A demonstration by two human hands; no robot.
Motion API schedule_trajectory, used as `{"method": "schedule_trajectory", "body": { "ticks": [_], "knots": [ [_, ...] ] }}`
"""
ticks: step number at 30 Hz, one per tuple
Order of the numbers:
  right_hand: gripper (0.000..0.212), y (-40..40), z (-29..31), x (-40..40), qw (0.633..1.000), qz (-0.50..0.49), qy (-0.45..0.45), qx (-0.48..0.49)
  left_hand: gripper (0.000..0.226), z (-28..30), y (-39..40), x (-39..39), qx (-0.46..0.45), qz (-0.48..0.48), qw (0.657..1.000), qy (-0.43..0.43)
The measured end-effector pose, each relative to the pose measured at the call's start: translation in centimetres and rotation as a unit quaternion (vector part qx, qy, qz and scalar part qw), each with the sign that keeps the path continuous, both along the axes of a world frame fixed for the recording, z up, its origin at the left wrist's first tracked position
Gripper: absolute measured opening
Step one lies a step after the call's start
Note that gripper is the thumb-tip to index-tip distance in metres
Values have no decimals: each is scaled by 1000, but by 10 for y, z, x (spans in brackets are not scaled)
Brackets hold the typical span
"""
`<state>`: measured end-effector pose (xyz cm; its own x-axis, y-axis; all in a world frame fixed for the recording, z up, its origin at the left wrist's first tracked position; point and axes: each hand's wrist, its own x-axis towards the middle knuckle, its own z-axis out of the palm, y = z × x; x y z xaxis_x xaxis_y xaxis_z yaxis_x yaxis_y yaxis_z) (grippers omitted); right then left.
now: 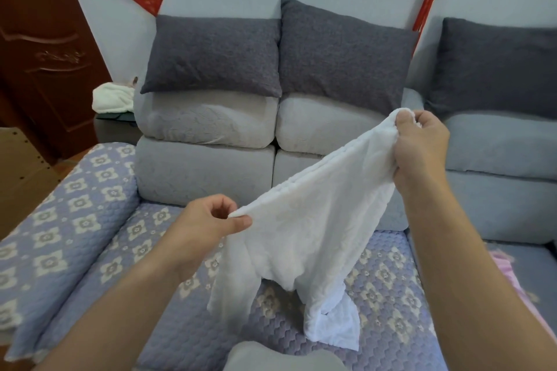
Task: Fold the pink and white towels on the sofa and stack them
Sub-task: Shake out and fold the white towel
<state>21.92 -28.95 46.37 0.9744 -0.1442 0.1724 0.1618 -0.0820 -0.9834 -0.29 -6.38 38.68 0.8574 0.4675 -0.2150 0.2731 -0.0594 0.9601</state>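
Head view: white towel [304, 238] unfolded, each hand's grip pinching a top corner, left hand [208, 229], right hand [422, 147]; pink towel [509, 277] below right grip untouched, nothing stacked.

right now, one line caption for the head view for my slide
Both hands, left hand and right hand, hold a white towel stretched above the quilted sofa seat; pink towel waits at right.

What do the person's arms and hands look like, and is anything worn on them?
Both forearms are bare; no sleeves reach into view. The left hand and right hand wear no gloves, and no rings, watch or bracelet are visible on them.
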Motion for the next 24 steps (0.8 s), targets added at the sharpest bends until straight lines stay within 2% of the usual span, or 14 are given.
{"method": "schedule_trajectory", "body": {
  "ticks": [2,5,7,8,9,11,12,13,15,18,21,24],
  "knots": [
    [19,-1,2,-3,1000,11,-4,22,34,3,-1,5,-54,-18,998,-7],
    [21,-7,12,-13,996,67,-12,65,30,12,-6,12,-43,-41,998,-21],
    [24,-10,25,-28,982,185,-28,27,21,24,-13,17,5,-59,998,-33],
    [25,-9,32,-39,962,266,-40,-44,18,31,-19,21,27,-74,996,-38],
    [24,-4,38,-52,923,353,-54,-144,17,38,-25,24,43,-91,994,-44],
    [33,13,37,-76,799,481,-72,-355,18,50,-36,33,68,-125,988,-64],
    [37,21,30,-84,748,502,-78,-426,20,53,-40,37,84,-135,984,-74],
    [35,27,21,-87,723,503,-83,-466,22,56,-43,41,101,-138,982,-82],
    [19,30,7,-86,731,485,-77,-473,30,56,-48,46,122,-125,980,-94],
    [33,21,3,-78,760,458,-76,-455,42,49,-53,49,100,-109,981,-124],
    [16,13,4,-75,784,429,-86,-441,29,33,-54,48,133,-95,977,-140],
    [9,8,2,-71,816,384,-112,-417,25,10,-55,39,159,-83,978,-105]
  ]
}}
